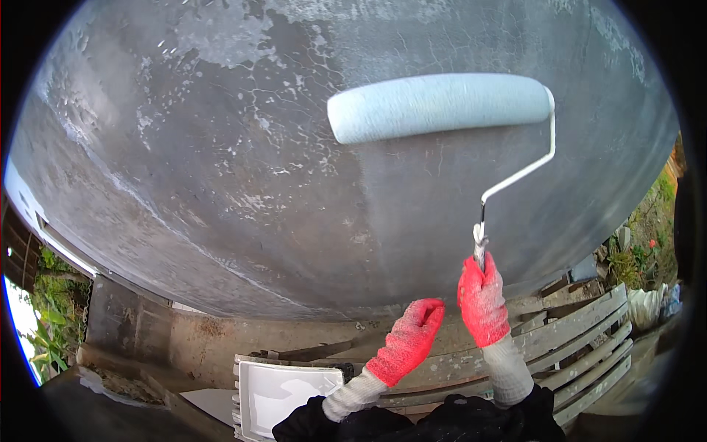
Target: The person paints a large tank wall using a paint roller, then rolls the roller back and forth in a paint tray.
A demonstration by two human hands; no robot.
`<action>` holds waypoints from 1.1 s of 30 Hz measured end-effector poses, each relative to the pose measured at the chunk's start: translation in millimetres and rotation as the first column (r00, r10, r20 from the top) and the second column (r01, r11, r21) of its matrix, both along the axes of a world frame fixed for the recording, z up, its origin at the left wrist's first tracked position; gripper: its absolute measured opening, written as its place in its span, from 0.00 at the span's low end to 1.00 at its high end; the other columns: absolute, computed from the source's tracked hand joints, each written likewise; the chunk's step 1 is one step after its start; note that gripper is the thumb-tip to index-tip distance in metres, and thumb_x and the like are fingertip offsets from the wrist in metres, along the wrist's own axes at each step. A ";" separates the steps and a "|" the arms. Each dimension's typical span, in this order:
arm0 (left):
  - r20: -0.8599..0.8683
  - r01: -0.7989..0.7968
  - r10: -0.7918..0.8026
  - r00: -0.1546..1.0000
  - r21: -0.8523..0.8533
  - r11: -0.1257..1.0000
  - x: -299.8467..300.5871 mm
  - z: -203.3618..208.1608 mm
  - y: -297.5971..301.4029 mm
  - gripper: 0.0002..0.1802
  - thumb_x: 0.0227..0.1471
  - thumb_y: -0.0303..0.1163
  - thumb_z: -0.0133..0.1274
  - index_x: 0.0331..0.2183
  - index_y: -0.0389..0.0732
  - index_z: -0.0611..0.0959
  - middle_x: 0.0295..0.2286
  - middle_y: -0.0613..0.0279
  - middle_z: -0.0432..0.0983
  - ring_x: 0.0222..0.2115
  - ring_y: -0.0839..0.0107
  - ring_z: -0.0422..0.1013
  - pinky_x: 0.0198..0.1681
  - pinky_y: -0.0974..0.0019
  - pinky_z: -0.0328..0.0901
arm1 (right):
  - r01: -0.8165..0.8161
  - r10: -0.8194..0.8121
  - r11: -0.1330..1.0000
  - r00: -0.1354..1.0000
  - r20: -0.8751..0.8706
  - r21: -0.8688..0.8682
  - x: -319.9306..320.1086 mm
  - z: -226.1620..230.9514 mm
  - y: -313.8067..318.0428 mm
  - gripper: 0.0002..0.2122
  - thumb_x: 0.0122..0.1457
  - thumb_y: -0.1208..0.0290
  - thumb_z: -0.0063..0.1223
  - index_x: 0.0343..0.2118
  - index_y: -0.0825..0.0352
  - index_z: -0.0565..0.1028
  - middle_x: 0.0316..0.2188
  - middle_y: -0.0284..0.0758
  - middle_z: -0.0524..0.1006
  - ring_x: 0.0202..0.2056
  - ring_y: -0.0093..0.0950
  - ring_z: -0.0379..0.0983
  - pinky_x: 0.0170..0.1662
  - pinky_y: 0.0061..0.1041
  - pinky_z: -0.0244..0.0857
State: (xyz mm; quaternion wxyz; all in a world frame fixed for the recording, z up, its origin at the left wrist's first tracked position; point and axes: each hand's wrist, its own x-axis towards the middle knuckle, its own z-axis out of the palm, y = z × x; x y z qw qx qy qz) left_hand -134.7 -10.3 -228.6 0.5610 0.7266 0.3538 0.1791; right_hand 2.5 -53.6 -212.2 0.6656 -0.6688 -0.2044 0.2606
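Observation:
My right hand (484, 300), in a red and grey work glove, is wrapped around the handle of a paint roller (442, 109). The roller's wide, pale sleeve lies across the upper part of a grey wall (294, 184), and its white wire frame bends down to the handle. Left of it, my left hand (409, 340), gloved alike, is closed with curled fingers and shows nothing in its grip. A white paint tray (255, 394) with pale paint in it is below and left of that hand. Cracks and flaking patches mark the wall's left and upper parts.
Below my hands a weathered slatted wooden bench (582, 335) runs to the right, and the tray rests at its left end. Plants (51, 324) grow at the far left. A white sack (646, 307) stands past the bench's right end.

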 end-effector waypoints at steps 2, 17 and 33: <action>0.031 0.001 0.000 1.000 -0.051 0.999 0.5 -11.3 0.5 0.13 0.56 0.34 0.46 0.42 0.39 0.74 0.32 0.61 0.74 0.33 0.75 0.69 0.39 0.70 0.64 | 0.004 -0.004 1.000 0.998 0.066 0.012 -0.8 -5.5 1.2 0.10 0.59 0.67 0.45 0.29 0.70 0.65 0.14 0.32 0.64 0.16 0.22 0.59 0.20 0.26 0.54; -0.002 0.099 -0.103 0.995 -0.252 0.963 -4.6 -68.4 -29.8 0.13 0.56 0.34 0.46 0.41 0.39 0.75 0.33 0.63 0.73 0.35 0.76 0.69 0.39 0.69 0.67 | -0.270 -0.004 0.770 0.904 -0.428 -0.577 -53.2 -184.9 -82.6 0.18 0.58 0.54 0.41 0.33 0.68 0.70 0.19 0.41 0.71 0.20 0.37 0.70 0.23 0.33 0.64; 0.011 0.033 -0.031 0.999 -0.257 0.966 -2.7 -75.6 -28.8 0.13 0.56 0.32 0.46 0.42 0.38 0.74 0.36 0.62 0.72 0.37 0.75 0.69 0.41 0.69 0.66 | -0.203 0.119 0.860 0.972 -0.204 -0.468 -53.7 -178.3 -105.8 0.15 0.57 0.57 0.45 0.30 0.68 0.68 0.17 0.37 0.69 0.16 0.30 0.67 0.19 0.30 0.60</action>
